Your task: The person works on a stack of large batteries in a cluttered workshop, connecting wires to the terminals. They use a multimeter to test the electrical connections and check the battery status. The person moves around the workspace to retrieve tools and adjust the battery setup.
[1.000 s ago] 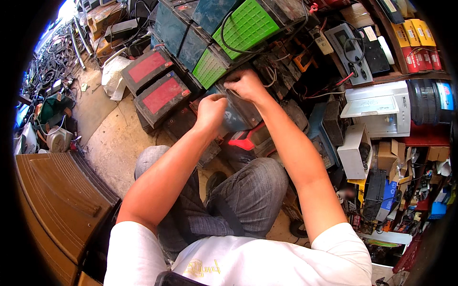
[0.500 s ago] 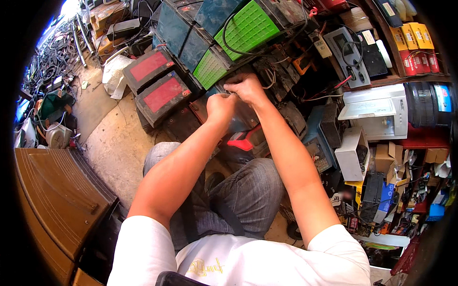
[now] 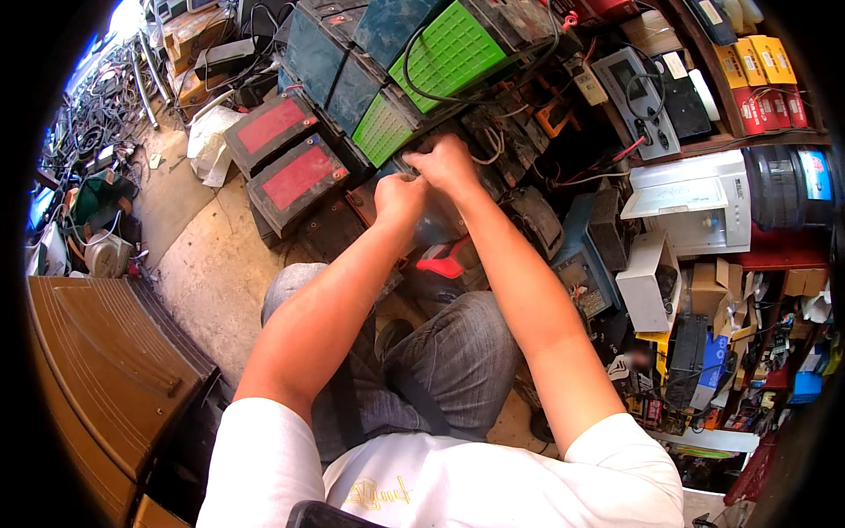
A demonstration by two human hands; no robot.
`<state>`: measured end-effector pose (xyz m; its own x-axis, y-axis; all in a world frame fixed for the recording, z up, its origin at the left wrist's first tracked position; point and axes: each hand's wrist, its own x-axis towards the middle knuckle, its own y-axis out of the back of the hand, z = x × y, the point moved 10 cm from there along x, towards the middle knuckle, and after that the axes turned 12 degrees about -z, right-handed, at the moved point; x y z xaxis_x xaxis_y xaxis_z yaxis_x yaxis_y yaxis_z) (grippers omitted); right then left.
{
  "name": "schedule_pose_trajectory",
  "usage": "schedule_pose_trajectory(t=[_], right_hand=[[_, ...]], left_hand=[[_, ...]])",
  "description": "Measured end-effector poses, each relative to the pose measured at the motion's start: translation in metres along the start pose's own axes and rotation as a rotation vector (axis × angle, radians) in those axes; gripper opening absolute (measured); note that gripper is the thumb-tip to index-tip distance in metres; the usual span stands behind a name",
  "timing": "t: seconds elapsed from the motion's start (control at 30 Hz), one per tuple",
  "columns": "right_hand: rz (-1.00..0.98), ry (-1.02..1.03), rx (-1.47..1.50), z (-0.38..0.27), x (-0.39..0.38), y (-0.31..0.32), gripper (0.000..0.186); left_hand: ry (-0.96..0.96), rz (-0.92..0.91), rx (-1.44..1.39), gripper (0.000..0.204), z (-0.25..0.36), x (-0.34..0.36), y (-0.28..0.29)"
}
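My left hand (image 3: pixel 400 201) is closed in a fist-like pinch, knuckles up, in front of a green-sided battery-like block (image 3: pixel 385 130). Close beside it on the right, my right hand (image 3: pixel 446 164) bends its fingers inward and pinches too. Whatever the fingers grip is hidden or too small to name. Beneath the hands lies a bluish, shiny surface (image 3: pixel 437 223), partly covered by my wrists. A red-edged object (image 3: pixel 443 262) sits below it, near my knees.
Two dark blocks with red tops (image 3: pixel 296 183) stand to the left. A larger green-sided block (image 3: pixel 451 55) rises at the back, with a black cable across it. On the right are a grey meter-like device (image 3: pixel 635 101) and a white open-fronted box (image 3: pixel 650 280). A brown panel (image 3: pixel 114 378) fills the lower left.
Both hands stay close together with fingers closed, having shifted only slightly. The whole view has drifted a little. Nothing is visibly taken up or let go.
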<state>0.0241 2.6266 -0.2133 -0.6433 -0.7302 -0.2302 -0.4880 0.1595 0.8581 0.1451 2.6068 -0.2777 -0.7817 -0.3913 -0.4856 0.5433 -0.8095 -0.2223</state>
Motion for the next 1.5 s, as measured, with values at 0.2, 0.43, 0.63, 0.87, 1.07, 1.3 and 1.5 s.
schedule_pose_trajectory(t=[0.2, 0.43, 0.63, 0.87, 1.07, 1.3, 1.5], right_hand=[[0.062, 0.077, 0.068, -0.012, -0.009, 0.003, 0.034], [0.07, 0.111, 0.054, -0.016, -0.012, 0.005, 0.035], [0.013, 0.02, -0.043, -0.009, -0.009, 0.002, 0.033], [0.002, 0.113, 0.036, -0.011, -0.007, 0.0, 0.034], [0.014, 0.106, 0.029, -0.016, -0.01, 0.004, 0.039], [-0.238, 0.207, 0.062, -0.067, -0.037, 0.012, 0.036], [-1.056, 0.163, -0.309, -0.105, -0.087, -0.07, 0.044]], left_hand=[[-0.035, 0.006, -0.015, 0.035, -0.003, 0.006, 0.0], [-0.045, -0.004, -0.01, 0.033, -0.001, 0.004, 0.001], [-0.017, -0.016, -0.022, 0.033, -0.001, 0.002, 0.001], [0.015, -0.074, -0.009, 0.036, -0.003, 0.002, -0.001], [-0.061, -0.075, 0.067, 0.04, -0.002, 0.004, -0.001], [-0.127, -0.187, 0.53, 0.04, 0.007, -0.01, -0.018], [-0.893, 0.071, 1.281, 0.04, -0.007, -0.034, -0.033]])
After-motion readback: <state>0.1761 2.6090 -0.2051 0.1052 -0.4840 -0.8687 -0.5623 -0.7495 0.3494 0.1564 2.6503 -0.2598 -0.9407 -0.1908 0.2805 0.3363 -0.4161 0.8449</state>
